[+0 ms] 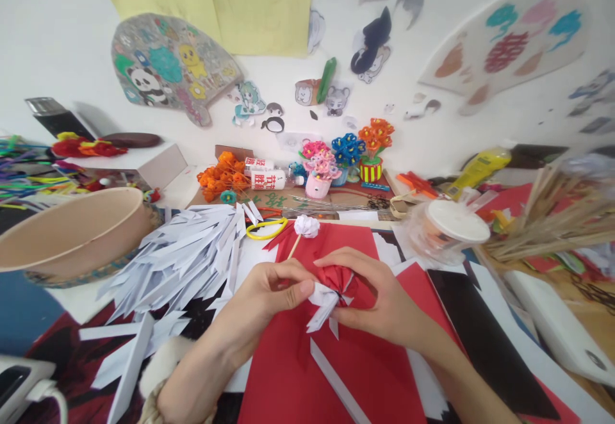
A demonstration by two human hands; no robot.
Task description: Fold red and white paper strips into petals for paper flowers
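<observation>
Above a red paper sheet [283, 366], both hands work on one small piece of folded paper. My left hand [273, 289] pinches the white folded paper [324, 299] between thumb and fingertips. Around the red crumpled paper flower [339, 280] curve the fingers of my right hand [375, 296]; it is joined to the white folds, and part of it is hidden by the fingers. A white paper strip [336, 382] lies on the red sheet below. Just behind the hands stands a white paper ball flower [306, 226] on a thin wooden stick.
Left of the hands is a heap of folded white strips [187, 251], with a beige bowl [77, 232] beyond it. A black phone-like slab [485, 341] and a lidded cup [456, 222] are at the right. Small flower pots [317, 186] stand along the wall.
</observation>
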